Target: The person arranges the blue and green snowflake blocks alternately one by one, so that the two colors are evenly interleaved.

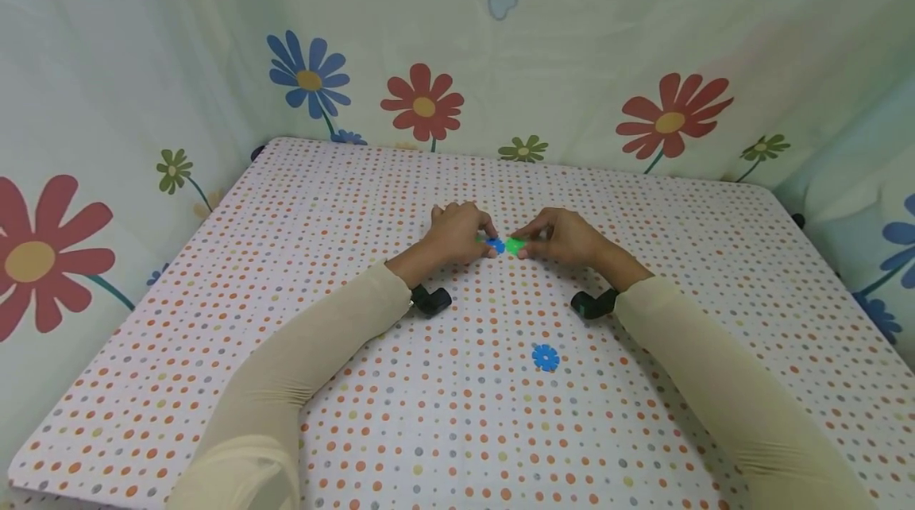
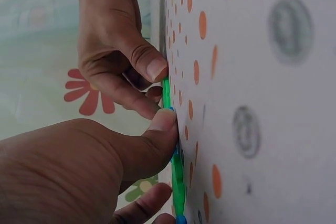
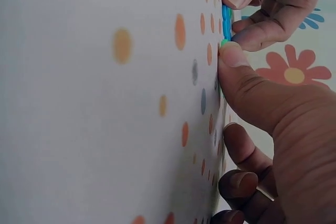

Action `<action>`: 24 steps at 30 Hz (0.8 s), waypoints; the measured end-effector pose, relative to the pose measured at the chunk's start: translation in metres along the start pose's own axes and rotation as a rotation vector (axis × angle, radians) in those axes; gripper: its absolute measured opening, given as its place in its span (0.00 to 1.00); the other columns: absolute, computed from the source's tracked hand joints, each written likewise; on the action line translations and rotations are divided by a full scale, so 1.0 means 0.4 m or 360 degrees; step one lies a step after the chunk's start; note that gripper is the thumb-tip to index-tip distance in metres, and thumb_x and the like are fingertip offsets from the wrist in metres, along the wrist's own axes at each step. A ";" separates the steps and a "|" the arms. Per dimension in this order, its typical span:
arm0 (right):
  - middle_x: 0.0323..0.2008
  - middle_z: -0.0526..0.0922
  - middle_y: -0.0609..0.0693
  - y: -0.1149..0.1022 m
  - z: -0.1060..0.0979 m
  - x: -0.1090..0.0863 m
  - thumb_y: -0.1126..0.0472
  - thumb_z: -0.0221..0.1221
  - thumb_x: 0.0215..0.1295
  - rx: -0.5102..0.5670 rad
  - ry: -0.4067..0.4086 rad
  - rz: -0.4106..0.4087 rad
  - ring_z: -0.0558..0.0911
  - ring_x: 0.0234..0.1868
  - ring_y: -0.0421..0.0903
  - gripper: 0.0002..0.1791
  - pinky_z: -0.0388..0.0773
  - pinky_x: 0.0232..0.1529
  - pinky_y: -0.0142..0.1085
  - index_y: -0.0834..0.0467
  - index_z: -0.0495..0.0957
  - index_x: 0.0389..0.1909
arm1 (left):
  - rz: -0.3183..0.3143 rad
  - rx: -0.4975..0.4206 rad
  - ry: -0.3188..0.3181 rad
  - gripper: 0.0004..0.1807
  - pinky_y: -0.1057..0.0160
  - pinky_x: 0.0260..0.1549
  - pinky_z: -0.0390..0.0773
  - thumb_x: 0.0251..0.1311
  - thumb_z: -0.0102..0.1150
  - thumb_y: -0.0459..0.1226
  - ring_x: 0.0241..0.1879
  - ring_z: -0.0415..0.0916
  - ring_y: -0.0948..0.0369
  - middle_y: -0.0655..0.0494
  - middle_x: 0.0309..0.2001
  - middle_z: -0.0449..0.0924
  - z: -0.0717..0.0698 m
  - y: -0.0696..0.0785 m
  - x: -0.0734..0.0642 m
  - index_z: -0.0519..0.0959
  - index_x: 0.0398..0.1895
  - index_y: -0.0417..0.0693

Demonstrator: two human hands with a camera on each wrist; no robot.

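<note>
Over the middle of the table, my left hand (image 1: 460,233) pinches a small blue notched disc (image 1: 496,245) between thumb and forefinger. Facing it, my right hand (image 1: 568,237) pinches a green notched disc (image 1: 514,246). The two discs meet edge to edge, close above the cloth. In the left wrist view another green piece (image 2: 178,182) runs on below the left thumb, with a bit of blue (image 2: 181,219) at its far end. Fingers hide much of this row. A loose blue notched disc (image 1: 546,357) lies flat nearer to me.
A white cloth with coloured dots covers the table (image 1: 400,430). Flowered curtains (image 1: 557,65) hang behind and at both sides. Dark wrist-worn devices, one at the left wrist (image 1: 432,302) and one at the right wrist (image 1: 594,304), jut inward low over the table.
</note>
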State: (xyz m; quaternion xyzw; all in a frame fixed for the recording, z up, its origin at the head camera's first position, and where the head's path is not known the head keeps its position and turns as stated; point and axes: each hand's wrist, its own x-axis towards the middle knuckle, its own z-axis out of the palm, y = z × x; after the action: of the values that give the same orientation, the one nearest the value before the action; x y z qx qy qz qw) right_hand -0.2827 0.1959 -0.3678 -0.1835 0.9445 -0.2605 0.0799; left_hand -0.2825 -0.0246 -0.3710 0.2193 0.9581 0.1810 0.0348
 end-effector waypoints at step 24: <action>0.48 0.81 0.54 -0.059 -0.022 -0.154 0.53 0.70 0.59 -0.0196 -0.0234 -0.0104 0.76 0.30 0.43 0.39 0.72 0.31 0.36 0.56 0.68 0.70 | 0.0059 0.0069 -0.0124 0.15 0.44 0.59 0.60 0.61 0.64 0.54 0.55 0.71 0.53 0.59 0.54 0.77 -0.019 0.002 0.002 0.82 0.48 0.64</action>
State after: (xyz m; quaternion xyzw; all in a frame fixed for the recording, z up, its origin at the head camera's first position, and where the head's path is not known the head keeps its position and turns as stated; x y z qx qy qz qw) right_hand -0.2210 0.2050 -0.3446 -0.2375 0.9437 -0.1904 0.1292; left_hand -0.2841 -0.0261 -0.3637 0.2445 0.9555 0.1522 0.0640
